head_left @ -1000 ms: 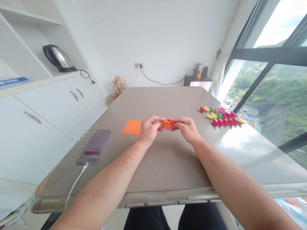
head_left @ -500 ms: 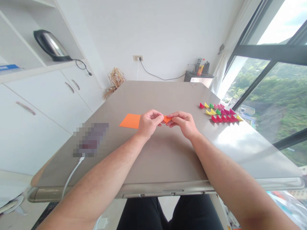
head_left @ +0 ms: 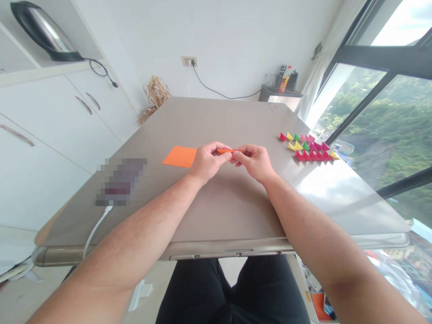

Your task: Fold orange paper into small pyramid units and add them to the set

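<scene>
A small folded piece of orange paper (head_left: 225, 150) is pinched between my two hands over the middle of the table. My left hand (head_left: 208, 161) grips its left end with thumb and fingers. From the other side, my right hand (head_left: 253, 161) closes on its right end, the two thumbs almost touching. Only a thin orange strip shows along its upper edge; the fingers hide the rest. Left of my left hand lies a flat sheet of orange paper (head_left: 179, 156), its right part hidden behind that hand.
Rows of small folded paper boats (head_left: 313, 155) in red, pink, yellow and green stand at the table's right. A blurred-out device (head_left: 121, 182) with a white cable (head_left: 94, 229) lies at left. The table's front edge (head_left: 229, 247) runs below my forearms.
The orange piece now shows as a narrow strip instead of a small pointed shape, and my hands have come closer together. The whole view has shifted slightly.
</scene>
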Demonstrator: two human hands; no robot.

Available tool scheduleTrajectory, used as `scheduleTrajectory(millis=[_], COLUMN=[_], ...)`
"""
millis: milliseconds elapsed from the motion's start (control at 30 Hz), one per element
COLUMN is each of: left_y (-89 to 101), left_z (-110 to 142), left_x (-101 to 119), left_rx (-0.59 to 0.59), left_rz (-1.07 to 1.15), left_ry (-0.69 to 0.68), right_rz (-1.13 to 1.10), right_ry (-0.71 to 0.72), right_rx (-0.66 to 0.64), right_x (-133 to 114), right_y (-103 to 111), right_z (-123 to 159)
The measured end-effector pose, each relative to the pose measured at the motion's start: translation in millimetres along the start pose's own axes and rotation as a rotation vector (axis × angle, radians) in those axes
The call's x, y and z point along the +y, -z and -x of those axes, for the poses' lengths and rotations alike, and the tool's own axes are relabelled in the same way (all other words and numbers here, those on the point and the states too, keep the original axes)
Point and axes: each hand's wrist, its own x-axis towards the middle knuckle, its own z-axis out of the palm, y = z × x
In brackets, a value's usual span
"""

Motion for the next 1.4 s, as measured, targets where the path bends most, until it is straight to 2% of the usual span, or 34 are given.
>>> scheduleTrajectory(millis=[400,667,1233,1400], left_y=[-0.6,-1.5,-2.2,-1.8], left_z=[1.5,0.7,-0.1,0.6], left_x=[3.4,1.2,-0.7,3.4], left_rx=[0.011,0.058,0.053,0.014], left_rz=[0.04,0.048,0.134,0.247], left_ry=[0.013,0.025,0.024,0.07], right_rz=[0.028,0.007,-0.057,-0.085], right_ry=[0.008,-0.001,0.005,0.002], right_rx=[0.01,0.026,0.049,0.078], right_x=[3.5,1.8,0.4,-0.7], right_y=[-0.2,-3.2,-6.3,-4.5], right_z=[-0.8,0.1,1.3,1.6])
